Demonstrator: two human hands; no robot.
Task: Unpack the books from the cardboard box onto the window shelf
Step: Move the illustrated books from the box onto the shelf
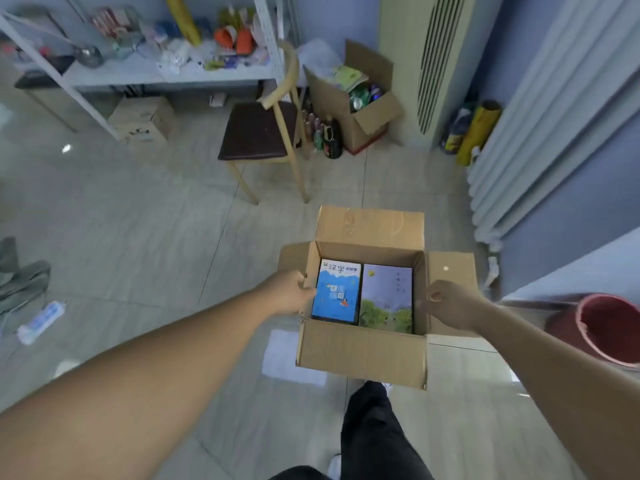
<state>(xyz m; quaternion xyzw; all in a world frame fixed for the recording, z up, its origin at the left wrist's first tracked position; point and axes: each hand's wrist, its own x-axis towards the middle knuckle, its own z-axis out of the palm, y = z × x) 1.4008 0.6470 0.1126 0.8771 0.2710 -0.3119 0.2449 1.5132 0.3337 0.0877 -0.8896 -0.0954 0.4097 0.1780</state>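
My left hand curls over the left rim of the open brown cardboard box on the tiled floor, probably to steady it. My right hand is curled beside the right rim; I cannot tell whether it grips. Inside, a blue paperback book and a lilac-and-green paperback book lie flat, side by side.

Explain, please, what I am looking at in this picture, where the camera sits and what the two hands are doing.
No machine here: a person works with bare hands. The one picture comes from a camera worn on the head, looking down, so both arms reach in from below. On the floor stands an open box holding a blue book on the left and a purple book on the right. The left hand curls over the box's left wall. The right hand is curled at the right wall; whether it grips is unclear. No book is lifted yet.
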